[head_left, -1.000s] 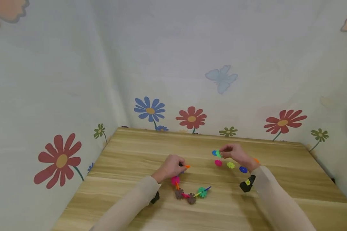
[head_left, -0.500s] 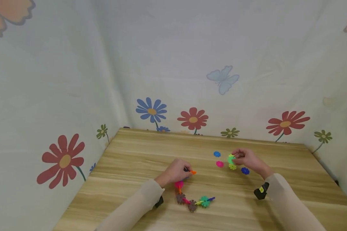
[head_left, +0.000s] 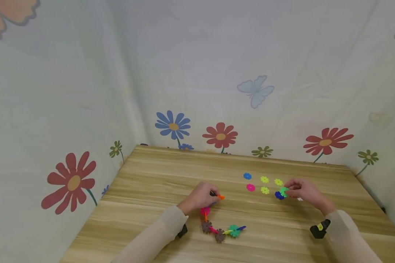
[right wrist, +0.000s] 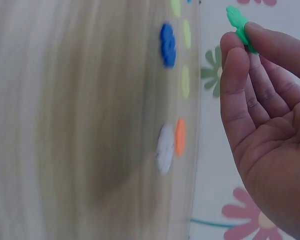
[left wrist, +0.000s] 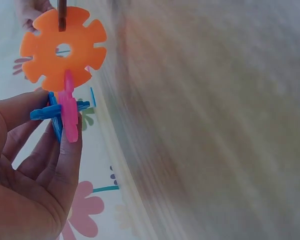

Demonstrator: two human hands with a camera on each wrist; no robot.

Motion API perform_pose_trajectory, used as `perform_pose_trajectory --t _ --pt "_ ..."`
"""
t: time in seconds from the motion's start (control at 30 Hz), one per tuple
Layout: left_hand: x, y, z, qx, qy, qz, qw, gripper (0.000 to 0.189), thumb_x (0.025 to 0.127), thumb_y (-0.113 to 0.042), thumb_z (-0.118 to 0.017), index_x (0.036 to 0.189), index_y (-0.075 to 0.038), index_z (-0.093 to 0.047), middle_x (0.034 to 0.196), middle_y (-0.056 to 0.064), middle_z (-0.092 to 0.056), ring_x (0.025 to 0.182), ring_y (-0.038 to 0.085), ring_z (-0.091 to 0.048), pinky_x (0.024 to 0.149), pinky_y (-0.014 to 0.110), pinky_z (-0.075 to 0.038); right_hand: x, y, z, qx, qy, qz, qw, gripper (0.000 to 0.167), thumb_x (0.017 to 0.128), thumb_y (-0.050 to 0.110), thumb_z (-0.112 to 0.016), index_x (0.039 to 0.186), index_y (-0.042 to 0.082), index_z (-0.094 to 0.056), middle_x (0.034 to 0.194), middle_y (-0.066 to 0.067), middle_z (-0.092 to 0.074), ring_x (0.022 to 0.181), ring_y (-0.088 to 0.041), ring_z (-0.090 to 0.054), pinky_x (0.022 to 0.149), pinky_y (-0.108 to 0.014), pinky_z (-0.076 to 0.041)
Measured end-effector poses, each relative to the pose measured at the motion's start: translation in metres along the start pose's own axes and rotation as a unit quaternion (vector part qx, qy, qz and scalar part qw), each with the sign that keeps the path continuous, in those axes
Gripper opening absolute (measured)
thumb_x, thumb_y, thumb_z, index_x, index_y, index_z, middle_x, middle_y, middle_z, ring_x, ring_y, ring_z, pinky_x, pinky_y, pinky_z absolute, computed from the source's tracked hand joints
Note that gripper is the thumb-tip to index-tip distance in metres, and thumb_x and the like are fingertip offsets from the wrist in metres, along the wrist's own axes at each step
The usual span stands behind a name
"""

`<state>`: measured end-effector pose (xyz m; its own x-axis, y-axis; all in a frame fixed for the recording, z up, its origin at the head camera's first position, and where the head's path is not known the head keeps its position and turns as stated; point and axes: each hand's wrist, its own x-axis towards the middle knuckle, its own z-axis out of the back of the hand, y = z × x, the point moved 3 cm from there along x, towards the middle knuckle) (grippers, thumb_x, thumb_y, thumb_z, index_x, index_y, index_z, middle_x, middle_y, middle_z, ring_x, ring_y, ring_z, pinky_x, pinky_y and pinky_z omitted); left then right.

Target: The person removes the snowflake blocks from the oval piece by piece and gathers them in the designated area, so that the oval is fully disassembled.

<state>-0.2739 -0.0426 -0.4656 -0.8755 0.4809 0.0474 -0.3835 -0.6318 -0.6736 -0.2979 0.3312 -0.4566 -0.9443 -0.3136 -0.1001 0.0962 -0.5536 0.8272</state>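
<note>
Since the earlier frame, your right grip has carried the green disc rightward, leaving two yellow discs, upper and lower, in plain view, while your left grip has hardly shifted.

The green disc sits at your right fingertips, right of centre in the head view. Your right thumb and fingertips pinch it, and it overlaps the dark blue disc there; the right wrist view shows the two apart, with the green one held above the bench.

Your left grip pinches the chain near its pink piece and blue piece; exactly which one your fingers press is hard to tell. An orange piece stands upright past your fingertips in the left wrist view. The rest of the chain curves over the bench at lower centre of the head view, ending in a teal disc and a blue tip.

Your left forearm reaches in from the bottom edge, your right forearm from the lower right corner, and the right fingers point left.

A light blue disc, a pink disc and a third yellow disc lie left of your right grip. That grip partly covers the white disc in the head view; the right wrist view shows an orange disc just beside it.
</note>
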Motion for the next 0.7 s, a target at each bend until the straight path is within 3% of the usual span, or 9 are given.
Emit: perform_pose_trajectory --t 0.27,0.47,0.7 --pt "0.002 0.001 -0.002 0.003 -0.001 -0.008 1.0000 0.005 0.085 -0.017 -0.072 0.084 -0.012 -0.073 0.078 -0.011 -0.065 0.072 0.003 -0.059 0.066 0.021 -0.047 -0.015 -0.019 0.011 -0.038 -0.018 -0.036 0.9985 0.031 0.086 0.015 -0.070 0.106 -0.006 -0.060 0.090 -0.008 -0.064 0.080 -0.020 -0.060 0.070 -0.030 -0.053" --pt "0.002 0.001 -0.002 0.002 -0.003 -0.011 0.9999 0.007 0.085 -0.018 -0.072 0.085 -0.011 -0.074 0.079 -0.011 -0.066 0.073 0.003 -0.060 0.066 0.021 -0.047 -0.025 -0.032 0.016 -0.033 0.002 -0.035 0.9988 0.032 0.085 0.013 -0.071 0.106 -0.009 -0.060 0.090 -0.010 -0.064 0.078 -0.022 -0.060 0.068 -0.029 -0.053" --pt "0.002 0.000 -0.001 0.003 -0.004 -0.010 0.9999 0.005 0.084 -0.016 -0.073 0.084 -0.011 -0.073 0.078 -0.011 -0.065 0.074 0.003 -0.060 0.066 0.021 -0.047 -0.035 -0.044 0.019 -0.031 0.026 -0.078 0.9961 0.029 0.084 0.013 -0.071 0.104 -0.006 -0.060 0.088 -0.008 -0.062 0.076 -0.022 -0.059 0.065 -0.031 -0.052"
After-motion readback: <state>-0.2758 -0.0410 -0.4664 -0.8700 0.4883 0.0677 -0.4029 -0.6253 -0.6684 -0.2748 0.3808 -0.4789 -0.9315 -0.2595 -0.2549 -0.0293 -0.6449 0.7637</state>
